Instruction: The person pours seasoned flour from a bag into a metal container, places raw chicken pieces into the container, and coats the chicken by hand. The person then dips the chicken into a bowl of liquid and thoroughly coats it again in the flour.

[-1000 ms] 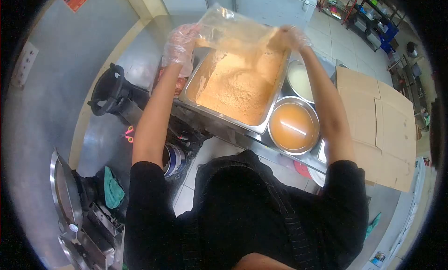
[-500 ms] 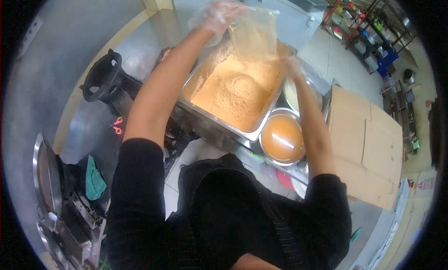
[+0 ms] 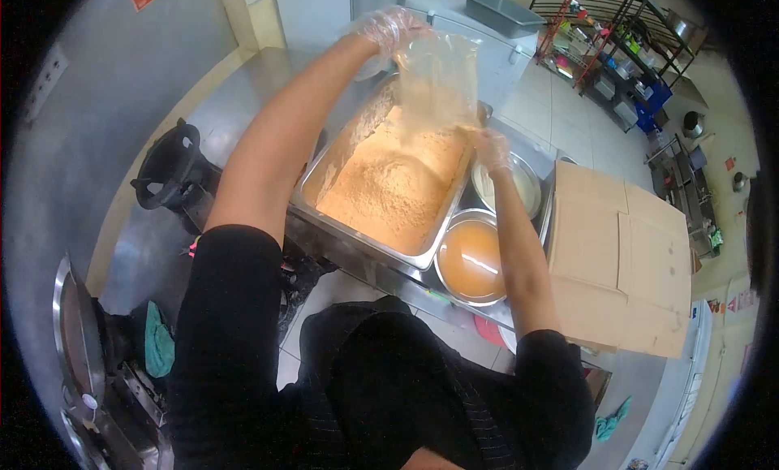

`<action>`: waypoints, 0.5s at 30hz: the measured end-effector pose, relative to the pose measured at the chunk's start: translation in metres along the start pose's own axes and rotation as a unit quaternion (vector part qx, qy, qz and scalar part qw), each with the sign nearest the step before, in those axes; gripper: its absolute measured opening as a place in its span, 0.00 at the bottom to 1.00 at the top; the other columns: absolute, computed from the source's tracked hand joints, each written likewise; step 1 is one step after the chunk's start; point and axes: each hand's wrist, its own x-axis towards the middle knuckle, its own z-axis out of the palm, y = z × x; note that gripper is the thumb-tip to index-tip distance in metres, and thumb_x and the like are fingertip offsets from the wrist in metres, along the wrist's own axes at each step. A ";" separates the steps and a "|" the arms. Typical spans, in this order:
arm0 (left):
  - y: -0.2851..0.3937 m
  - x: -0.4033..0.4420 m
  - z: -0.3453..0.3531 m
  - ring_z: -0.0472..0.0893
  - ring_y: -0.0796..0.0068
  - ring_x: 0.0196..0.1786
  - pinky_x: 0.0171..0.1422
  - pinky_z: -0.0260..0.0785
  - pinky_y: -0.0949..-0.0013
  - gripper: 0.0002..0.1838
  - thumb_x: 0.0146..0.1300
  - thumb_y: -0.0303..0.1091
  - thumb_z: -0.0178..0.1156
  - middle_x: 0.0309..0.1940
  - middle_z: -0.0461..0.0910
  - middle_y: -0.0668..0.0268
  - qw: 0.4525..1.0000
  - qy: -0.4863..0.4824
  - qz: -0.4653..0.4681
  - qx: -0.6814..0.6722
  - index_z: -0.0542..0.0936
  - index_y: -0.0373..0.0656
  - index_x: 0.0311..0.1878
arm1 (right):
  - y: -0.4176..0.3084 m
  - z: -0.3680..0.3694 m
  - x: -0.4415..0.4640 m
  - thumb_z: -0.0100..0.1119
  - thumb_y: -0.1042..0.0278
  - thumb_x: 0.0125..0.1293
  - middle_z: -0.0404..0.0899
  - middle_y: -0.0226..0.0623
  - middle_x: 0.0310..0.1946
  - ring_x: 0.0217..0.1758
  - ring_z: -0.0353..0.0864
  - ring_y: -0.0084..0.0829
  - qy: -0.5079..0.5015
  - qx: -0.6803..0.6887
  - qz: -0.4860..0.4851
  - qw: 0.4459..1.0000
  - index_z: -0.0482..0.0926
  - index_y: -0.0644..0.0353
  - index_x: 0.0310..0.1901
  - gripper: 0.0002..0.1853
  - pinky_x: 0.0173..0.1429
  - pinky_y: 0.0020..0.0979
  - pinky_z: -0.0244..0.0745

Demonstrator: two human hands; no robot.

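My left hand [image 3: 393, 30], in a clear plastic glove, is closed on the top corner of a clear plastic bag [image 3: 438, 68]. My right hand [image 3: 492, 149], gloved the same way, pinches the bag's lower right corner. The bag hangs over a deep metal pan [image 3: 357, 247], its lower part clouded with powder. Orange-tan powder [image 3: 393, 186] fills much of the pan, with a mound in the middle. Powder also clings to the pan's left inner wall. Beside the pan, under my right forearm, sits a round bowl of orange liquid [image 3: 471, 261].
Another round metal bowl [image 3: 527, 190] with pale contents stands behind the orange one. Flattened cardboard [image 3: 596, 251] lies to the right. On the left are a black burner ring [image 3: 168, 166] and a green cloth [image 3: 159, 340]. A wire rack [image 3: 617, 40] stands farther back.
The view has shifted, so the pan and bowls sit lower and further left. Both hands still hold the bag; my right hand has sharpened from a blur.
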 end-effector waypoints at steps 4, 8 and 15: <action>-0.071 0.020 0.081 0.77 0.57 0.48 0.55 0.69 0.59 0.22 0.65 0.51 0.47 0.51 0.77 0.61 0.993 0.109 -0.019 0.044 0.75 0.47 0.53 | 0.002 0.000 0.000 0.61 0.56 0.56 0.81 0.33 0.28 0.32 0.75 0.24 0.019 -0.044 0.064 0.997 0.83 0.61 0.40 0.17 0.39 0.29 0.70; -0.006 -0.029 0.037 0.77 0.55 0.49 0.56 0.69 0.61 0.24 0.64 0.51 0.49 0.52 0.76 0.58 0.986 0.000 -0.165 -0.020 0.72 0.46 0.56 | -0.015 -0.001 -0.012 0.60 0.56 0.57 0.82 0.32 0.31 0.35 0.77 0.24 0.040 -0.121 0.041 0.991 0.83 0.60 0.41 0.16 0.40 0.29 0.71; -0.028 -0.044 0.060 0.79 0.74 0.43 0.50 0.71 0.71 0.19 0.55 0.42 0.61 0.44 0.81 0.65 0.884 0.031 -0.253 -0.391 0.78 0.47 0.50 | 0.040 0.007 0.002 0.48 0.60 0.62 0.81 0.49 0.35 0.38 0.82 0.48 0.053 -0.196 -0.022 0.979 0.82 0.61 0.33 0.15 0.40 0.42 0.77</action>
